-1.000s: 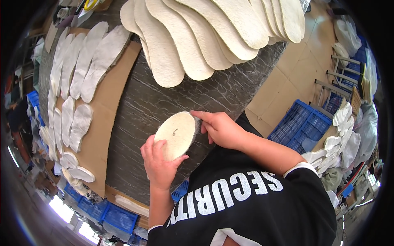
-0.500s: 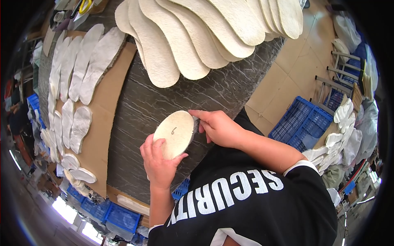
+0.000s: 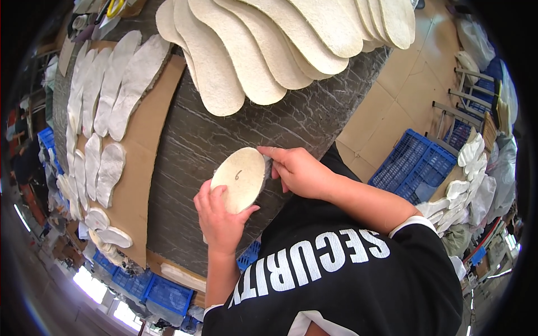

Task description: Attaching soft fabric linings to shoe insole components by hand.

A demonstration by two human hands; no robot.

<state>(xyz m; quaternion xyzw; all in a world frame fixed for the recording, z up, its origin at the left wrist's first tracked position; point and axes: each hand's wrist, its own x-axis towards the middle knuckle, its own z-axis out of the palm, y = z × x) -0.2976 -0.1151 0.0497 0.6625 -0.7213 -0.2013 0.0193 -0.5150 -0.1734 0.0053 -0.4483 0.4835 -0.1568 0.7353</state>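
- Holding a cream felt insole (image 3: 240, 178) is the left hand (image 3: 221, 221), its fingers closed on one side and its thumb at the other; the insole is above the table (image 3: 190, 140), near the edge where the person stands.
- The right hand (image 3: 300, 172) has its index finger stretched, with the tip at the rim of this insole; the other fingers are curled, and I cannot tell if they grip the greyish layer below.
- Beyond the right edge of the table is a blue plastic crate (image 3: 399, 159), with a pale sheet in its corner; beside it is a heap of white insoles (image 3: 469, 171).
- Past the lower left edge of the table are more blue crates (image 3: 168, 295); I cannot tell well their contents.
- On the felt there is one dark handwritten mark; the black shirt (image 3: 336, 297) carries large white block letters.
- At the far end of the table, a fan of felt insoles (image 3: 252, 50) lies overlapping.
- Along the left edge, a cardboard sheet (image 3: 137, 162) carries white fleecy insoles (image 3: 126, 84) in rows.
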